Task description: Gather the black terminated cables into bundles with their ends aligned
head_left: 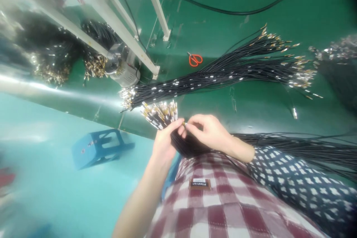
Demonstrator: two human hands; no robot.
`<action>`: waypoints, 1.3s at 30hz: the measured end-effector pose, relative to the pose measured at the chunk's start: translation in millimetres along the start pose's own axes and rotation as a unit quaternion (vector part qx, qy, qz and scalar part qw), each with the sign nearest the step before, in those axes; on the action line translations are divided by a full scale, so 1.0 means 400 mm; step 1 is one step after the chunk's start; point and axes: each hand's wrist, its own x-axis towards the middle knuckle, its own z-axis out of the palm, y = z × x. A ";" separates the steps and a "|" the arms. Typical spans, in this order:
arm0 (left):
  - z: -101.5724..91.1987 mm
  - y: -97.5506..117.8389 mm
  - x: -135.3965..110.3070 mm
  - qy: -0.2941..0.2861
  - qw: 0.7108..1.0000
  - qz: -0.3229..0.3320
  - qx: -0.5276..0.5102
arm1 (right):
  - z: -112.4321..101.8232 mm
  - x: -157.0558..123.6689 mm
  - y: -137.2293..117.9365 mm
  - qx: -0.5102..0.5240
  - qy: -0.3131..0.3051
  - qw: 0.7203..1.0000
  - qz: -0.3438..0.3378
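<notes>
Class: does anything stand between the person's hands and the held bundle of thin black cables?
Nothing visible. The left hand grips the bundle of thin black cables with metal end plugs, and the right hand pinches one plug tip.

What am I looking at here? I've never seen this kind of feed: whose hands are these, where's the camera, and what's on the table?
There is no machine here. These are one person's two bare hands, seen by a single camera worn on the head; it looks down and is tilted, so the scene appears slanted. The left hand grips a held bundle of thin black cables with metal plugs at their ends. The right hand pinches one plug at that bundle. On the green table a larger bundle of the same cables lies fanned out, with orange scissors beyond it. A blue stool stands on the floor to the left.
</notes>
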 end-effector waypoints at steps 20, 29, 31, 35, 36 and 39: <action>-0.004 -0.005 0.021 0.007 1.000 0.006 -0.025 | -0.029 -0.099 0.076 0.242 -0.138 0.954 0.110; -0.030 0.003 0.008 -0.070 0.997 -0.020 0.023 | 0.049 -0.041 0.011 -0.017 -0.024 0.999 0.031; -0.038 0.008 0.005 -0.063 0.997 -0.030 0.038 | 0.043 -0.050 0.001 -0.083 -0.030 0.996 0.020; -0.056 0.031 0.024 -0.058 0.994 -0.041 0.084 | 0.020 -0.115 0.028 -0.189 -0.029 0.982 -0.001; -0.060 0.038 0.032 -0.060 0.991 -0.045 0.109 | 0.017 -0.140 0.047 -0.213 -0.022 0.977 -0.007; -0.062 0.052 0.040 -0.058 0.987 -0.041 0.144 | 0.014 -0.233 0.130 -0.268 0.015 0.963 -0.002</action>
